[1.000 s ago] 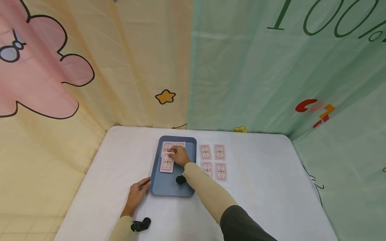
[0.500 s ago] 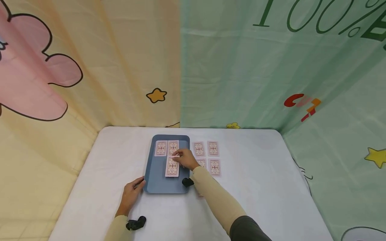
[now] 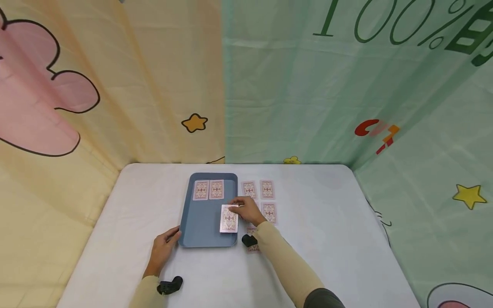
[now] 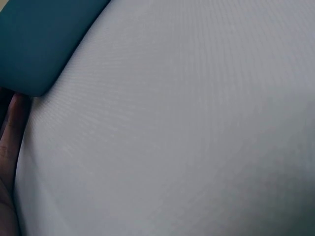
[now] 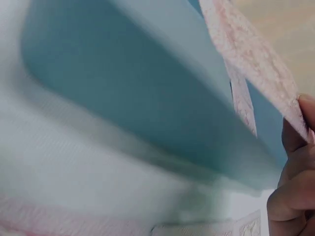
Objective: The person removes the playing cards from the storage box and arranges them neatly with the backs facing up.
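A red-and-white patterned card [image 3: 229, 219] hangs from my right hand [image 3: 247, 209], pinched at its top edge over the right side of the blue tray [image 3: 204, 243]. The right wrist view shows the card [image 5: 256, 59] between thumb and fingers [image 5: 293, 199], raised above the tray [image 5: 128, 83]. Two face-down cards lie side by side at the tray's far end, the left one [image 3: 201, 190] beside the right one [image 3: 216, 189]. My left hand [image 3: 161, 250] touches the tray's near left edge; its fingers [image 4: 14, 132] meet the tray corner [image 4: 39, 54] in the left wrist view.
Right of the tray, several face-down cards lie on the white table [image 3: 327, 239], among them a far one [image 3: 267, 189] and a nearer one [image 3: 269, 212]. My right forearm and a black wrist device [image 3: 249, 241] partly cover others. Patterned curtains [image 3: 289, 85] stand behind the table.
The right hand has carried its card rightward and nearer, from beside the tray's far cards to the tray's right edge. The left hand stays at the tray's edge. The head view has shifted.
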Available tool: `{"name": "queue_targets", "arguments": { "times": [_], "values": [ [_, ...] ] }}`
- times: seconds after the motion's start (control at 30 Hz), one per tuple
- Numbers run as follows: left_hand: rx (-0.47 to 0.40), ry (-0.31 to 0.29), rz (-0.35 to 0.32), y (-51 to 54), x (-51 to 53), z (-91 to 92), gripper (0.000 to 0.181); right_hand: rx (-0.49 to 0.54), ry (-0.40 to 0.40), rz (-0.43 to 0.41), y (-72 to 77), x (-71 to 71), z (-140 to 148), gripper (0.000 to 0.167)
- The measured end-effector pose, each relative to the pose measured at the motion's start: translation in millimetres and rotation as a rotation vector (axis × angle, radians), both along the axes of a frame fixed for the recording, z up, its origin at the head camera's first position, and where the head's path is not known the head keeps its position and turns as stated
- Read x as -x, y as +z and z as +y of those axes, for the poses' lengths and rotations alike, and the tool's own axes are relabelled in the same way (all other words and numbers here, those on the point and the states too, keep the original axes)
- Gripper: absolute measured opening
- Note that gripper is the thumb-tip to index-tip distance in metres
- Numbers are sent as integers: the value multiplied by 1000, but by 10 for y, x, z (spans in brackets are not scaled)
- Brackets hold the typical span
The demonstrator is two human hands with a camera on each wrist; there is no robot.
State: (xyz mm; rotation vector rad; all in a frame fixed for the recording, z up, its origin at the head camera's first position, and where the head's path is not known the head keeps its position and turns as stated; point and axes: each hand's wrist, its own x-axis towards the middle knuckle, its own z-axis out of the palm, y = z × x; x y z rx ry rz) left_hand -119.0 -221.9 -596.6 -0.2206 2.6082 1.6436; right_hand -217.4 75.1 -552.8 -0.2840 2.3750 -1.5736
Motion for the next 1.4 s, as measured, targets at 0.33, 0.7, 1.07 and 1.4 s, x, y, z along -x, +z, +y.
{"name": "queue_targets", "arguments": {
  "times": [0.33, 0.7, 1.07, 1.4],
  "values": [
    [13, -9, -14, -22, 16, -16, 42, 71, -44, 40, -86, -125, 236, 19],
    [-2, -7, -30, -45, 14, -23, 43, 100, -66, 54, 63, -398, 649, 21],
    [-21, -8, -47, -32, 19, -17, 44, 42, -156, 29, -332, -496, 1124, 21],
    [-27, -7, -61, -12, 18, -14, 45, 5, -187, -2, -398, -648, 1333, 23]
  ]
}}
